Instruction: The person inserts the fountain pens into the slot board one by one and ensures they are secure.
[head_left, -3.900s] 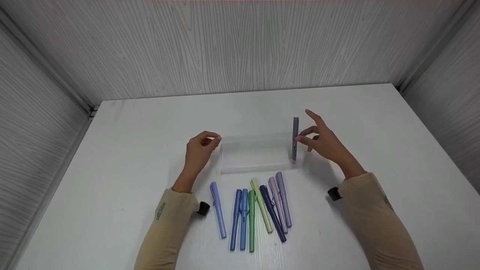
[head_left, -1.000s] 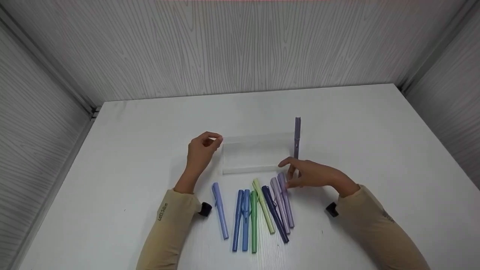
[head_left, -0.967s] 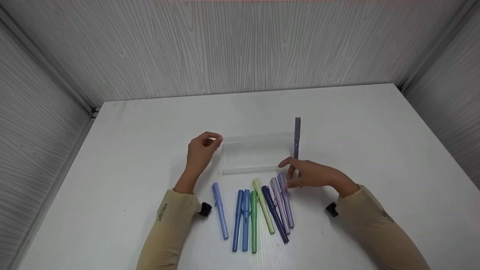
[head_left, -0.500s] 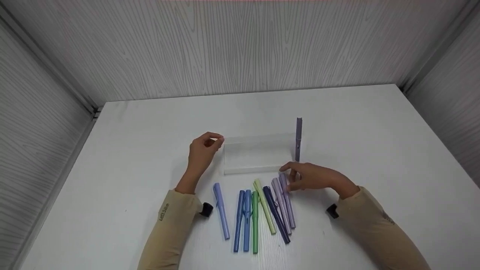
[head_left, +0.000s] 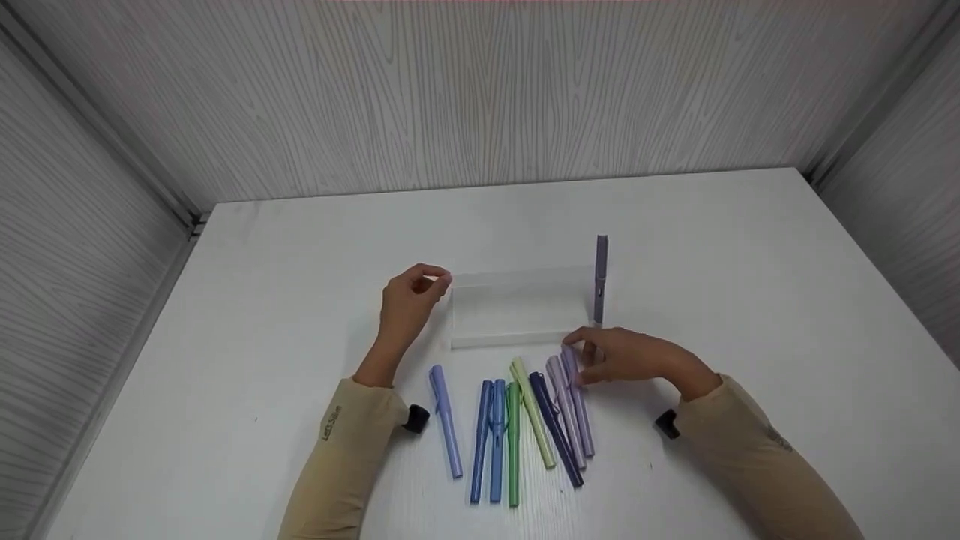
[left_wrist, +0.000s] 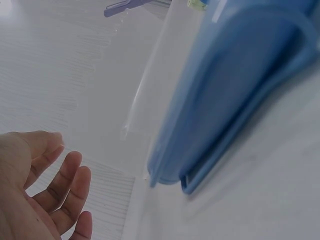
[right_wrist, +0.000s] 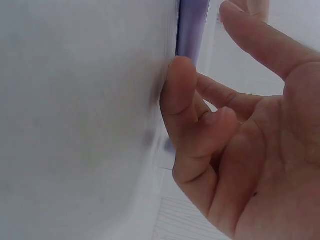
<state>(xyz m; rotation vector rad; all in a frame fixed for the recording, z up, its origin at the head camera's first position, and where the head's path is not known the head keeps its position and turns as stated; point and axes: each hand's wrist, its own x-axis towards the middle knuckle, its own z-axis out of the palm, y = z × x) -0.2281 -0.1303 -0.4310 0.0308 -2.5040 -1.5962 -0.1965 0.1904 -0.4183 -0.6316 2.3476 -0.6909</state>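
Back & both sides are closed in by grey wood-grain panels (head_left: 480, 90). White table (head_left: 727, 247) is set below, w/ everything laid on it. Tan sleeves (head_left: 341, 450) are worn on both arms, dark lettering printed on each.

Clear rack (head_left: 510, 340) is placed approx mid-table, long side facing the person. Its far L corner is pinched btwn thumb & index of L hand (head_left: 409, 304); other fingers are loosely bent, per L wrist view. R hand (head_left: 626, 354) is held low by rack's near R corner, fingers partly curled, thumb & index set at cap end of purple pen (head_left: 583, 420); whether it's actually gripped can't be told, R wrist view being blurred there.

Dusty-purple pen (head_left: 600, 289) is stood upright at rack's R end, untouched. Remaining pens are laid flat in front of rack, L to R: periwinkle pen (head_left: 446, 420) (set apart), dark blue pen (head_left: 481, 450), mid-blue pen (head_left: 496, 450), green pen (head_left: 513, 450), yellow-green pen (head_left: 535, 420), navy pen (head_left: 555, 427), lilac pen (head_left: 570, 420), w/ purple one last, just beside lilac. Small black block (head_left: 415, 418) is seen at L cuff, similar at R.
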